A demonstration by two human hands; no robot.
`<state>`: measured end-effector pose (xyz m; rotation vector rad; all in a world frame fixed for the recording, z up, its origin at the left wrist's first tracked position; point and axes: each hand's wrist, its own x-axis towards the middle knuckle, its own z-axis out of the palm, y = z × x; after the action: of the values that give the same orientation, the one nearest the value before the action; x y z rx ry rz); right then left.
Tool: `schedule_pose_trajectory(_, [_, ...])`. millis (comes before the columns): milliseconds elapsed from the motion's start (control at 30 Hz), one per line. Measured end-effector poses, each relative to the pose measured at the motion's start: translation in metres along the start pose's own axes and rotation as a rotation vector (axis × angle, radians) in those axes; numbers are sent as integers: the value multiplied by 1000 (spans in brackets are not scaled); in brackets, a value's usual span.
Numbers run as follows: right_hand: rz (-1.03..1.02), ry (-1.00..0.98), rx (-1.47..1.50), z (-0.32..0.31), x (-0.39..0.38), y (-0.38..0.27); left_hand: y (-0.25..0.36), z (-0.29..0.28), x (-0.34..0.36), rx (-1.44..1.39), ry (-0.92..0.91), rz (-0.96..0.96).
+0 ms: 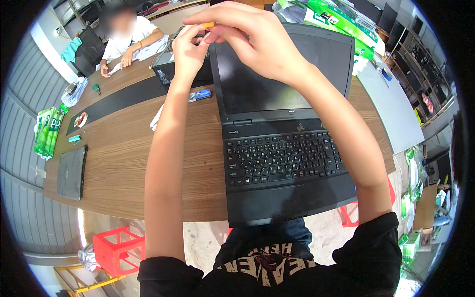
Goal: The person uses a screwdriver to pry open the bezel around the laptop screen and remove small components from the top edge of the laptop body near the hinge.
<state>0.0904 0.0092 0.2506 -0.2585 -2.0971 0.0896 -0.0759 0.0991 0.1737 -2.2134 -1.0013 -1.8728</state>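
Note:
An open black laptop (277,188) stands in front of me, its screen dark and its keyboard toward me. Both my arms reach over it to the upper left corner of the screen. My right hand (255,42) pinches a small orange thing (209,25) between its fingers and thumb; its kind is too small to tell. Against it, my left hand (190,52) has its fingertips drawn together, touching the right fingers. Whatever the left fingers hold is hidden.
A closed laptop (72,172) lies on the wooden table (123,168) at left. Behind the open laptop are a black boxy device (163,68) and a blue box (200,95). Across the table sits a person (129,39) with papers. A red stool (116,250) stands lower left.

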Motion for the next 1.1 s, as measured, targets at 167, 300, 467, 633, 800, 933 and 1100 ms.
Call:
schedule_pose_trajectory(167, [-12,201,-72,-10,-11,-15,-4,7,2,-136,-4,-40])
schedule_pose_trajectory(300, [-36,328,-60,-34,-32,-33,-10,10,3,-105,-33,-6])
schedule_pose_trajectory(467, [110,376,-250,-70,-87,-76,0,-4,-2,-58,78,-12])
schedule_pose_trajectory(633, [387,656,-300,-112,-186,-108,32,-58,-77,-155,-179,-210])
schedule_pose_trajectory(800, [614,872,-348,-143,-285,-163,54,-111,-183,-71,-604,-390])
schedule_pose_trajectory(933, [719,894,-374,-135,-317,-192,64,-123,-213,11,-566,-461])
schedule_pose_trajectory(1100, [798,976,-459,-142,-330,-209,65,-119,-228,68,-514,-444])
